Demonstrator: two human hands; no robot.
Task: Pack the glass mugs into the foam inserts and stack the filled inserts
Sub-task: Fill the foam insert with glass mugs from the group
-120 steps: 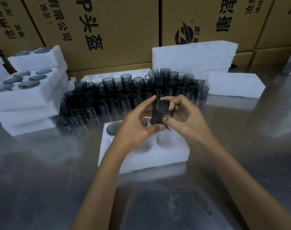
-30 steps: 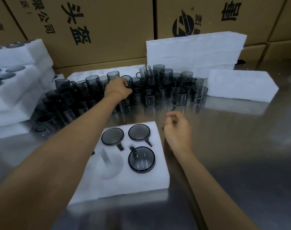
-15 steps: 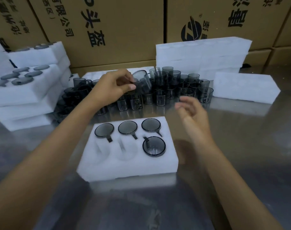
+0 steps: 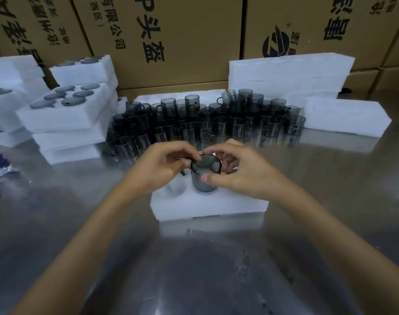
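Note:
A smoky grey glass mug (image 4: pixel 204 176) stands upright, partly sunk in a hole of the white foam insert (image 4: pixel 208 205) in front of me. My left hand (image 4: pixel 158 165) pinches its rim from the left. On the right, my right hand (image 4: pixel 237 171) grips it with the thumb on its side wall and fingers curled over the far rim. Both hands hide the insert's back row. An unfilled hole (image 4: pixel 177 188) shows to the left of the mug. Several loose mugs (image 4: pixel 207 123) stand in a crowd behind.
Filled inserts (image 4: pixel 62 117) are stacked at the left. Unfilled foam blocks (image 4: pixel 289 73) are stacked at the back right, and another foam block (image 4: pixel 346 119) lies right of the mugs. Cardboard boxes (image 4: pixel 171 37) wall the back. The metal tabletop (image 4: pixel 205 269) is shiny.
My left hand brought a mug from the crowd down to the insert. My right hand came in from the right and took hold of it too. The mug now sits partly in a front hole.

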